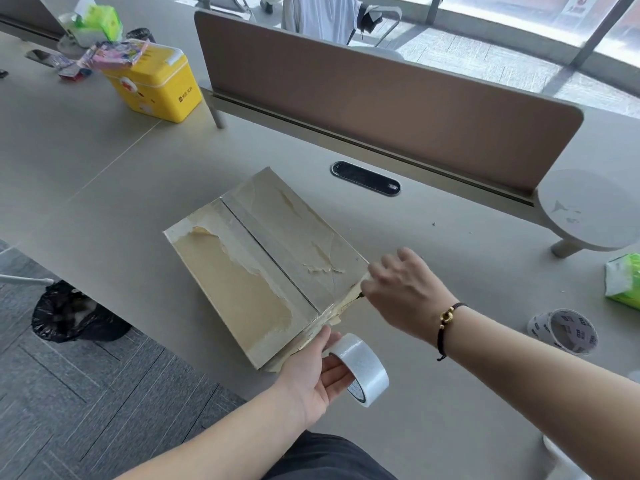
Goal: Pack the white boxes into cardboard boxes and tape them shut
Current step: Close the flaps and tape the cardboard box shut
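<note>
Left grip hooks my fingers through the tape roll against the closed box on the surface, presumably anchoring it, while right grip pinches at the near corner, maybe the tape end.

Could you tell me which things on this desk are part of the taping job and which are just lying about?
In use:
cardboard box, flaps closed
tape roll, in left hand
right hand, at the box's near corner

Lying about:
yellow tin
printed tape roll
green tissue pack
round white stand
</note>
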Tool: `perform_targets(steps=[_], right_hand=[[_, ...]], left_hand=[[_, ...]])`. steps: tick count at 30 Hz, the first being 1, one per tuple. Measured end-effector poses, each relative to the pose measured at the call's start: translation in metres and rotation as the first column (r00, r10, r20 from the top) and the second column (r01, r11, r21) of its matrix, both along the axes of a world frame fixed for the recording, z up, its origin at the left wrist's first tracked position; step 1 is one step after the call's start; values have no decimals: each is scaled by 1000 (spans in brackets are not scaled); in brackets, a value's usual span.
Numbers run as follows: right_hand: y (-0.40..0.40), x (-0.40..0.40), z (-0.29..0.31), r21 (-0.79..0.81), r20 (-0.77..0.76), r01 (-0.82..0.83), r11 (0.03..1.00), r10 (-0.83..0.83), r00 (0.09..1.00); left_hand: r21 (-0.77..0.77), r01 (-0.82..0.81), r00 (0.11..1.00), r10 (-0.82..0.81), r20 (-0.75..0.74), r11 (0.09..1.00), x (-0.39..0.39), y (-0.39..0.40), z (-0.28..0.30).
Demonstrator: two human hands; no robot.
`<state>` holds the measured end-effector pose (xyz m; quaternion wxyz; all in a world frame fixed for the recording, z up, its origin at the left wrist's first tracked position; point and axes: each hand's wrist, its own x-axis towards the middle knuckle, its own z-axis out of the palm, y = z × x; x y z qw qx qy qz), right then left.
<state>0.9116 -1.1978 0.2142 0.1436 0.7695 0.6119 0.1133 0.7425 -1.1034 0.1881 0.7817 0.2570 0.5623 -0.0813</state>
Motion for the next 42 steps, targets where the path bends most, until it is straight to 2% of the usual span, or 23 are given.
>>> perform_targets(steps=[3, 6, 10, 14, 20, 23, 25, 27, 29, 32, 33, 35, 36, 38, 42], right_hand=[[-25, 27, -5, -40, -71, 141, 989, -144, 987], [-53, 31, -19, -177, -158, 302, 937, -330, 931], [-85, 3, -56, -302, -345, 474, 827, -558, 755], [-100, -35, -94, -412, -416, 595, 690, -723, 551], [-108, -74, -123, -437, -479, 742, 509, -830, 286], [-111, -81, -129, -429, -478, 778, 460, -846, 237], [-110, -81, -129, -418, -483, 785, 457, -844, 233], [-104, -78, -128, -384, -557, 797, 466, -806, 202], [-93, -75, -122, -346, -704, 823, 451, -704, 89], [-66, -71, -98, -398, -892, 851, 343, -361, -272], [-58, -72, -89, -436, -899, 844, 313, -198, -391], [-47, -72, -68, -482, -832, 818, 314, 128, -539], [-45, -72, -56, -486, -781, 808, 333, 250, -573], [-44, -71, -33, -446, -727, 811, 380, 375, -575], [-57, -65, 0, -304, -785, 843, 444, 385, -486]], left_hand=[[15, 6, 1000, -5, -10, 1000, 0, 1, 0], [31, 9, 1000, -8, -22, 999, 1, 2, 0], [79, 36, 999, -32, -43, 996, 4, 3, -1], [125, 68, 995, -58, -84, 990, 5, 3, -5], [123, 103, 987, -87, -133, 987, 3, -1, -14], [127, 185, 979, -172, -107, 975, 1, -4, -11], [188, 269, 963, -260, -71, 945, -1, -7, -4], [282, 357, 932, -361, -39, 891, -4, -9, 7], [384, 426, 889, -459, -8, 819, -4, -6, 22], [494, 453, 838, -543, 48, 742, 0, 4, 47], [516, 448, 829, -556, 67, 730, 3, 8, 54], [527, 433, 819, -563, 109, 731, 11, 13, 64], [523, 434, 813, -569, 125, 734, 16, 14, 68], [517, 450, 794, -591, 142, 729, 30, 13, 72], [541, 490, 740, -654, 157, 684, 64, -2, 78]])
